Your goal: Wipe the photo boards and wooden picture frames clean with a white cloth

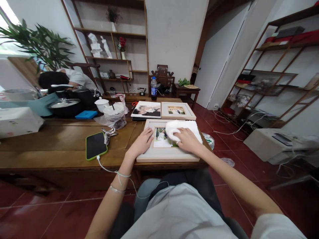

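While right hand [187, 138] grips cloth [171, 129], frame [168, 156] beneath

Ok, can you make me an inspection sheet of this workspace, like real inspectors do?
Surface: brown wooden table.
Things being handled: framed photo, with a white cloth on it.
Clutter: phone, blue box, bottle, second frame.
Grips: left grip rests on the framed photo's left side; right grip holds the bunched cloth.
Cables: white charging cable runs from the phone past the left wrist; floor cables lie at right.
Surroundings: red tiled floor, plant, another person bent over beyond the table.
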`<state>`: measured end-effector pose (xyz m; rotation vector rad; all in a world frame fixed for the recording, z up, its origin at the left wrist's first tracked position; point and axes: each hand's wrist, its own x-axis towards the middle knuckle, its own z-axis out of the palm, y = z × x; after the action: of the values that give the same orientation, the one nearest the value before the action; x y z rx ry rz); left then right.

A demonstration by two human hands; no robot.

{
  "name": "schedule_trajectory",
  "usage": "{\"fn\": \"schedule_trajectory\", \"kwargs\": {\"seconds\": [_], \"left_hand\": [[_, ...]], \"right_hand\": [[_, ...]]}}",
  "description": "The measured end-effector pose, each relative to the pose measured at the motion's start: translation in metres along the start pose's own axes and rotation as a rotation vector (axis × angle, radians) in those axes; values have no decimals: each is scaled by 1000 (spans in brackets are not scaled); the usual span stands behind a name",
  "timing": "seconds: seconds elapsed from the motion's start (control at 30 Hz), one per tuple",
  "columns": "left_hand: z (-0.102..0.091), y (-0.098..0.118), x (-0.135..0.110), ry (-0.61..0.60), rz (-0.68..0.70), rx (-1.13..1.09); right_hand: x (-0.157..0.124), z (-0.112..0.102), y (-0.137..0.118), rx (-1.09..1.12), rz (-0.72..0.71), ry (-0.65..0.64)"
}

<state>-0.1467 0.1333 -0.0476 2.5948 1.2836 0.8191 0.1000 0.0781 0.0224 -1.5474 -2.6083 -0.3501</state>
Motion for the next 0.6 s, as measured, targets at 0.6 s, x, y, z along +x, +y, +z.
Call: {"fn": "schedule_trajectory", "kwargs": {"seconds": [0.6], "left_hand": [[2,1,0,12,-8,14]], "right_hand": [[-40,-32,-50,81,-126,-149]]}}
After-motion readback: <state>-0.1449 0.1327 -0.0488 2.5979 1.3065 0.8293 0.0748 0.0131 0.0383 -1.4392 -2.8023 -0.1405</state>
